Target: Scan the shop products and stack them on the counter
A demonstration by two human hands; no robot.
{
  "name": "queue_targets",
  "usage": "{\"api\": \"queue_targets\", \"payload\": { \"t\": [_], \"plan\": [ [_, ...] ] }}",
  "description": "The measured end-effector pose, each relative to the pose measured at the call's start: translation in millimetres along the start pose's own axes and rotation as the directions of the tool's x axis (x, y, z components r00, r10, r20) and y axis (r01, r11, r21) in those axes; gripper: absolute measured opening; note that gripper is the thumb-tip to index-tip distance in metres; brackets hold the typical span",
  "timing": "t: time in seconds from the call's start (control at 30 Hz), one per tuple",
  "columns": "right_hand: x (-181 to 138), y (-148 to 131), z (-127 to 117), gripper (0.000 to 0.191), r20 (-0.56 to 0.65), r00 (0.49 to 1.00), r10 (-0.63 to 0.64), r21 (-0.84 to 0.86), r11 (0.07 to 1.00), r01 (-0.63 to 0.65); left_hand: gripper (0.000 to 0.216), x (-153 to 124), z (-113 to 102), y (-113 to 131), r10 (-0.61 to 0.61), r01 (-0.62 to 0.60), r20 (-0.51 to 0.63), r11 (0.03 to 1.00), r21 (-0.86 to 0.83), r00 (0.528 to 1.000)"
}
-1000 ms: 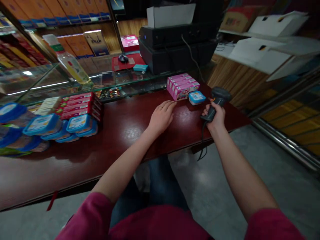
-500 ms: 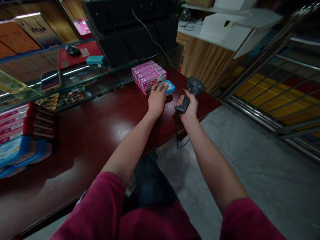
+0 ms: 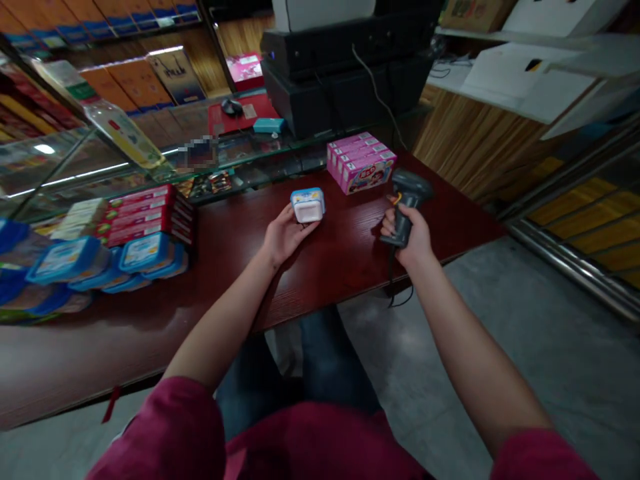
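My left hand (image 3: 286, 235) is closed on a small plastic tub (image 3: 307, 205) with a blue lid, tilted so its pale underside or side faces me. It is held over the dark red wooden counter (image 3: 345, 247). In my right hand (image 3: 413, 233) is a black barcode scanner (image 3: 406, 207), gripped by its handle, with its cord hanging past the counter's edge. The scanner's head points away to the right, apart from the tub. Several pink boxes (image 3: 363, 163) stand in a row on the counter, behind and between my hands.
Stacked blue-lidded tubs (image 3: 147, 252) and red boxes (image 3: 140, 213) occupy the counter's left side. Behind it runs a glass display case (image 3: 170, 150) with a bottle (image 3: 123, 137), a mouse (image 3: 231, 107) and black equipment (image 3: 345, 87). A metal rail (image 3: 565, 260) stands at right.
The tub has moved left, away from the pink boxes, in my left hand and is now tilted. My view has swung left, showing more stacked tubs. The scanner stays in my right hand.
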State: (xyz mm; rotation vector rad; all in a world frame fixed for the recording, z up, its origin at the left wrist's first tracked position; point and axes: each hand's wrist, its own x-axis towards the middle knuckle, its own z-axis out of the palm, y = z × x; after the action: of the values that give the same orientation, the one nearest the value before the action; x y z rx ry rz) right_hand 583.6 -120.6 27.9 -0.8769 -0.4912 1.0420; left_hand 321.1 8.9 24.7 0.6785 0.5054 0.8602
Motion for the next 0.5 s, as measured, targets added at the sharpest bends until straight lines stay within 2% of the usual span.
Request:
{"api": "queue_targets", "payload": {
  "t": [0.1, 0.17, 0.27, 0.37, 0.5],
  "plan": [
    [-11.5, 27.7, 43.0, 0.037, 0.200, 0.969, 0.146, -0.062, 0.989, -0.136, 0.029, -20.8, -24.9, 29.7, 0.051, -0.055, -0.052, 0.995, -0.082, 0.997],
    [-13.4, 47.8, 75.8, 0.038, 0.333, 0.907, 0.258, -0.135, 0.965, -0.224, 0.036, -31.0, -36.8, 43.5, 0.111, -0.122, -0.105, 0.988, -0.096, 0.988],
    [-6.3, 73.4, 123.1, 0.036, 0.483, 0.793, 0.371, -0.244, 0.927, -0.285, 0.025, -39.6, -49.5, 56.7, 0.169, -0.196, -0.216, 0.974, -0.111, 0.962],
    [4.0, 92.6, 158.8, 0.031, 0.569, 0.716, 0.405, -0.251, 0.914, -0.317, 0.021, -42.3, -61.2, 67.4, 0.226, -0.283, -0.287, 0.943, -0.177, 0.931],
    [7.2, 108.2, 176.8, 0.027, 0.591, 0.688, 0.421, -0.190, 0.901, -0.389, 0.027, -43.1, -77.3, 81.9, 0.256, -0.361, -0.361, 0.895, -0.262, 0.897]
  ]
}}
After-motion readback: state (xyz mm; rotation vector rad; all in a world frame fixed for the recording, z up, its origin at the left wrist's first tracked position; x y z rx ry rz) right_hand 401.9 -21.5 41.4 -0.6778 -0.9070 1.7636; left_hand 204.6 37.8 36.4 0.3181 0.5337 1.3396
